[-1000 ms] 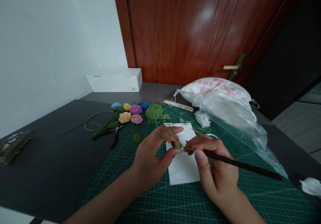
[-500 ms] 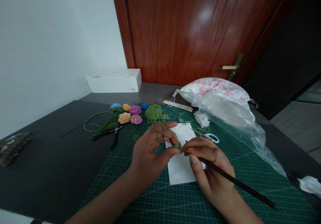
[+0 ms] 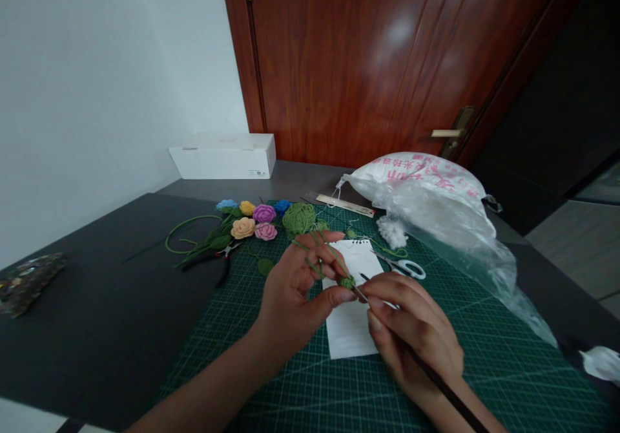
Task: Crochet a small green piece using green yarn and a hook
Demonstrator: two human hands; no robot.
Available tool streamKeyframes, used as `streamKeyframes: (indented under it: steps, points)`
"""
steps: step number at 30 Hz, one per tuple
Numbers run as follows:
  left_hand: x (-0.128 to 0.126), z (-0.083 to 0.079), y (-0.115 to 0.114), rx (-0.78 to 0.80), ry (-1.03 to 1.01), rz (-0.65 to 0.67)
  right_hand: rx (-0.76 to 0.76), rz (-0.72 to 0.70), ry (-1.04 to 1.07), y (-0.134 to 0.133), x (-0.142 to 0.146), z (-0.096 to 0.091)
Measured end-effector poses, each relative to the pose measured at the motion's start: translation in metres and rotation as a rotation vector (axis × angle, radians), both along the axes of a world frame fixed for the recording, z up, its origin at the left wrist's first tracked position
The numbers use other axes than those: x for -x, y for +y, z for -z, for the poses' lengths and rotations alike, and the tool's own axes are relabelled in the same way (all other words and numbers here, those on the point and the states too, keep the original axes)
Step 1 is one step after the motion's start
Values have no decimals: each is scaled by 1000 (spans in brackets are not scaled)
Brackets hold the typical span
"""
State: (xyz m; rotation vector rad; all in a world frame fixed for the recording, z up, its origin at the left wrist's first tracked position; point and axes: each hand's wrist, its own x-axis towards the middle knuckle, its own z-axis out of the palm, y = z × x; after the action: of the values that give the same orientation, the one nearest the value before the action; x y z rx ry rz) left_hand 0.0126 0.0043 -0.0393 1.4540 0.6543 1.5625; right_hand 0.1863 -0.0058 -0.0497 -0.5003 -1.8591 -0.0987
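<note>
My left hand (image 3: 296, 289) pinches a small green crocheted piece (image 3: 347, 282) between thumb and forefinger, with green yarn (image 3: 314, 252) looped over its fingers. My right hand (image 3: 411, 329) grips a dark, long-handled crochet hook (image 3: 448, 394), its tip at the green piece. Both hands hover over a white notepad sheet (image 3: 351, 320) on a green cutting mat (image 3: 489, 362). The yarn runs back towards a green yarn ball (image 3: 299, 219). Beyond my left hand lie several crocheted roses (image 3: 243, 228) and a crocheted leaf (image 3: 265, 267).
Scissors (image 3: 405, 267) lie right of the sheet, and pliers (image 3: 208, 258) lie by the green stems (image 3: 191, 236). A large plastic bag (image 3: 426, 194) with white stuffing sits at back right. A ruler (image 3: 345, 205), white box (image 3: 223, 159) and wooden door (image 3: 349, 58) stand behind.
The hook's handle has swung from pointing right to pointing down towards me. My right hand has shifted slightly lower and right, and the left hand still pinches the green piece.
</note>
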Motion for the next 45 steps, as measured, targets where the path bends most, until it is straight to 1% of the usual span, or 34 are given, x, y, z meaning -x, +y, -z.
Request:
streamKeyframes:
  steps: [3, 7, 11, 13, 15, 17, 18, 19, 21, 23, 25, 26, 29, 31, 34, 37, 39, 42, 45]
  points:
    - [0, -2, -1, 97, -50, 70, 1, 18, -19, 0, 1, -1]
    - [-1, 0, -2, 185, -135, 152, -24, 0, 8, -1, 1, 2]
    - [-1, 2, -2, 266, -200, 233, 67, -61, 82, 0, -1, 12]
    - [-2, 2, -2, 309, -233, 250, 105, -112, 98, 2, -1, 16]
    - [-2, 1, -2, 347, -268, 272, 132, -129, 115, 3, 2, 17]
    - [-4, 1, -3, 383, -299, 292, 179, -87, 148, 2, 8, 16]
    - [-4, 1, -3, 395, -311, 294, 220, -42, 160, 1, 11, 16]
    - [-5, 2, -3, 400, -319, 287, 216, -1, 176, 0, 14, 16]
    - [-6, 3, -4, 380, -323, 249, 154, 91, 157, -1, 21, 16]
    - [-6, 3, -5, 319, -293, 203, 76, 166, 114, -2, 24, 17]
    - [-6, 2, -5, 260, -235, 174, 44, 175, 115, -3, 24, 18]
    - [-5, 2, -5, 243, -203, 171, 54, 149, 136, -3, 23, 19]
    - [-4, 0, -4, 230, -125, 179, 161, 43, 247, -2, 18, 23]
    - [-3, 0, -2, 203, -74, 156, 213, 5, 331, -1, 15, 25]
    - [-3, 1, 1, 126, 8, 90, 209, -27, 366, 1, 11, 25]
    - [-2, 2, 2, 69, 56, 70, 235, -56, 395, 2, 9, 22]
    - [-1, 1, 2, 51, 56, 100, 315, -61, 467, 2, 10, 20]
    - [0, -1, 2, 81, 27, 173, 491, -110, 572, 3, 11, 17]
    - [2, -2, 2, 149, -25, 241, 658, -275, 679, 8, 12, 15]
